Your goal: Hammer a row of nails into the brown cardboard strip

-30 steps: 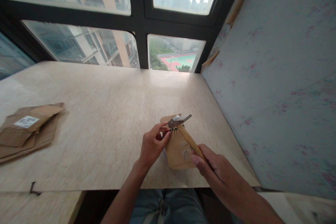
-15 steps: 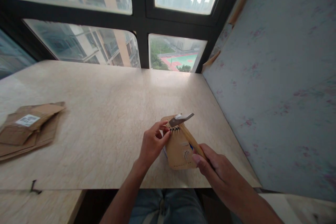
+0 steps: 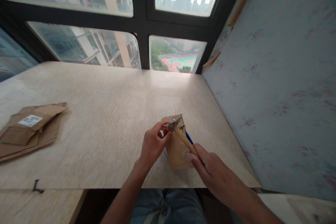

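My right hand is wrapped round the wooden handle of a hammer. The metal hammer head is right beside the fingertips of my left hand, over the upper part of a tan board that looks like cardboard. Thumb and fingers of my left hand are pinched together at the board's left edge; what they hold is too small to make out. Short dark marks run across the board near the hammer head, partly covered by it. A blue strip shows along the board's right side.
Folded brown cardboard with a white label lies on the left of the marbled tabletop. A small black bent object is near the front left edge. A papered wall bounds the right side, and framed windows stand behind.
The hammer head has come down and left toward my left fingertips, with my right hand shifting slightly left. More of the blue strip now shows. My left hand has stayed nearly still.
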Action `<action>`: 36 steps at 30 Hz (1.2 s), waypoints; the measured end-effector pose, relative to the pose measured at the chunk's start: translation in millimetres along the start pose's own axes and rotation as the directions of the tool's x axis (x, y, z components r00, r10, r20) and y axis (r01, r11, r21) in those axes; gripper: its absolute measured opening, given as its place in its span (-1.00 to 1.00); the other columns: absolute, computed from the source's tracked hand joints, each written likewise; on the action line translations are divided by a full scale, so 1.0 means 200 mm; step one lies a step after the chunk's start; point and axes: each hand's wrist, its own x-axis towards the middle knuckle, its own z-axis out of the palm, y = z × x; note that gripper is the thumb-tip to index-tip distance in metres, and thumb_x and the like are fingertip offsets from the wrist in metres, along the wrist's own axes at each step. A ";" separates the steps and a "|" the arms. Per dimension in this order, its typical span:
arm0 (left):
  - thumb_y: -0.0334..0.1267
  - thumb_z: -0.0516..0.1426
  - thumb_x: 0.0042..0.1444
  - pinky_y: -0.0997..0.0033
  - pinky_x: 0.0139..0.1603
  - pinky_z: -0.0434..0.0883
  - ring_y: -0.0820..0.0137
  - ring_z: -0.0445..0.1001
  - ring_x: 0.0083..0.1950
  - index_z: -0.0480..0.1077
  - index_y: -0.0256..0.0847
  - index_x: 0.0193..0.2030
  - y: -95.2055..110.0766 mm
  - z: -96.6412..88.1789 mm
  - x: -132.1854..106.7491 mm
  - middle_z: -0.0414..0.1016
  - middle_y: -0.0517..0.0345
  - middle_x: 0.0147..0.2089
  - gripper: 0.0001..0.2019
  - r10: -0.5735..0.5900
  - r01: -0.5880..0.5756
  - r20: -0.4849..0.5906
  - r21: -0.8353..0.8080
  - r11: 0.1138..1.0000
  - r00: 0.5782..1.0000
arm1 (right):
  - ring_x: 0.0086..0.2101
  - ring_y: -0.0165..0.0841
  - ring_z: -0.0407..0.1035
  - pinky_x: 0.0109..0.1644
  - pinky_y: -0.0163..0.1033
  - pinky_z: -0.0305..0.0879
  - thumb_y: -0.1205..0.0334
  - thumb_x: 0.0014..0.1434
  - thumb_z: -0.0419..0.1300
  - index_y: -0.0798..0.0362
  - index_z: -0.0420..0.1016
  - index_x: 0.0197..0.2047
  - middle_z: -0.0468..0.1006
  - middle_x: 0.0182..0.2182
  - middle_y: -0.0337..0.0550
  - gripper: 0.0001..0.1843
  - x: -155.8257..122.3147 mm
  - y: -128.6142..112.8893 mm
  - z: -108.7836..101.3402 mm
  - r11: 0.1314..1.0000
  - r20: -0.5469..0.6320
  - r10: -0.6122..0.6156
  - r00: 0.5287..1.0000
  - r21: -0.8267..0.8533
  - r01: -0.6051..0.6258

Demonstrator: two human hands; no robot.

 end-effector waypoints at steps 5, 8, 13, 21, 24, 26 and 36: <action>-0.39 0.21 0.03 0.58 -0.56 0.30 0.53 0.40 -0.56 0.48 -0.17 -0.06 0.01 0.00 0.00 0.63 0.19 -0.31 -0.71 -0.038 0.038 0.006 0.011 0.999 0.999 | -0.43 -0.27 0.37 -0.36 -0.23 0.14 -0.06 0.38 -0.14 -0.01 0.30 -0.25 0.45 -0.47 -0.20 -0.63 0.00 0.01 0.00 1.000 -0.036 -0.020 0.999 -0.016 0.019; -0.40 0.20 0.02 0.57 -0.55 0.29 0.52 0.40 -0.55 0.48 -0.15 -0.08 0.02 0.00 0.01 0.62 0.21 -0.32 -0.71 -0.061 0.061 0.021 0.023 0.998 0.998 | -0.41 -0.25 0.39 -0.34 -0.22 0.15 -0.04 0.38 -0.18 -0.01 0.28 -0.24 0.46 -0.45 -0.18 -0.64 0.00 0.01 0.00 0.999 -0.009 -0.016 1.000 -0.038 0.016; -0.40 0.20 0.02 0.55 -0.52 0.31 0.52 0.39 -0.55 0.49 -0.14 -0.08 0.04 -0.01 0.01 0.61 0.24 -0.32 -0.71 -0.070 0.069 0.037 0.031 0.997 0.997 | -0.41 -0.24 0.38 -0.34 -0.21 0.13 -0.05 0.38 -0.19 -0.02 0.26 -0.25 0.45 -0.45 -0.19 -0.64 0.01 0.01 0.00 0.998 0.028 0.014 1.000 -0.056 -0.012; -0.39 0.20 0.01 0.51 -0.49 0.36 0.50 0.40 -0.55 0.48 -0.17 -0.07 0.03 0.00 0.01 0.62 0.20 -0.32 -0.70 -0.069 0.068 0.016 0.069 0.995 0.997 | -0.50 -0.35 0.30 -0.42 -0.28 0.13 -0.09 0.36 -0.12 -0.01 0.29 -0.30 0.39 -0.53 -0.29 -0.61 -0.01 0.05 0.00 0.994 -0.116 -0.025 0.993 0.102 0.037; -0.36 0.21 0.00 0.51 -0.51 0.36 0.49 0.40 -0.55 0.49 -0.18 -0.10 0.03 -0.01 0.02 0.62 0.18 -0.33 -0.73 -0.062 0.061 0.022 0.037 0.997 0.998 | -0.51 -0.35 0.30 -0.42 -0.30 0.16 -0.16 0.32 -0.05 0.01 0.34 -0.28 0.38 -0.54 -0.30 -0.58 -0.01 0.10 0.06 0.988 -0.205 0.023 0.979 0.157 0.010; -0.35 0.21 0.00 0.52 -0.53 0.35 0.48 0.41 -0.54 0.49 -0.19 -0.11 0.02 -0.02 0.02 0.62 0.16 -0.34 -0.74 -0.063 0.063 0.041 0.000 0.998 0.997 | -0.54 -0.37 0.26 -0.45 -0.31 0.15 -0.20 0.29 -0.01 0.01 0.35 -0.29 0.34 -0.56 -0.33 -0.56 -0.01 0.14 0.10 0.982 -0.264 0.065 0.962 0.187 -0.015; -0.27 0.20 0.02 0.53 -0.55 0.35 0.55 0.36 -0.59 0.45 -0.19 -0.05 0.04 -0.12 -0.02 0.61 0.09 -0.18 -0.69 -0.027 0.027 0.019 0.017 0.999 0.999 | -0.56 -0.39 0.20 -0.45 -0.33 0.15 -0.24 0.24 0.05 0.02 0.37 -0.30 0.27 -0.58 -0.36 -0.54 -0.11 0.18 0.20 0.947 -0.332 0.132 0.934 0.320 -0.020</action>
